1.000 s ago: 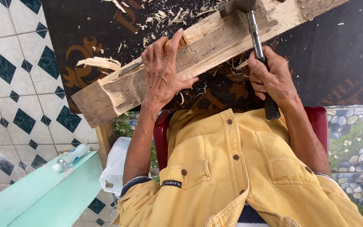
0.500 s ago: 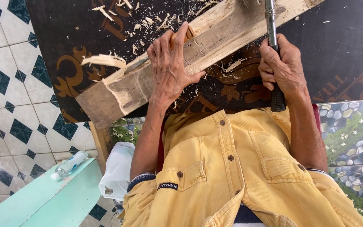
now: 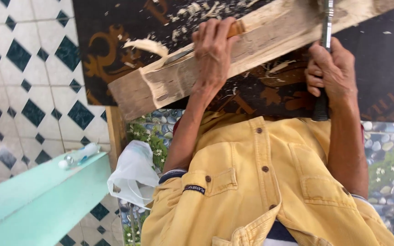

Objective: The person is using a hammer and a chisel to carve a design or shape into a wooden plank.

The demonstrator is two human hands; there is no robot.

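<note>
- Head view: left hand (image 3: pixel 213 54) closed round a chisel (image 3: pixel 192 49) on the plank (image 3: pixel 270 36) lying across the far side; right hand (image 3: pixel 331 73) grips the hammer (image 3: pixel 325 54).
- Carving step, seemingly; the next blow needs the chisel steady.

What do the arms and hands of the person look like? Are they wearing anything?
Both hands are bare: the left hand and the right hand have no gloves, and no watch or ring shows. The forearms are bare too. The person wears a yellow button shirt with chest pockets. Its sleeves are rolled up near the elbows, and the left cuff shows a dark edge with a pale stripe.
</note>
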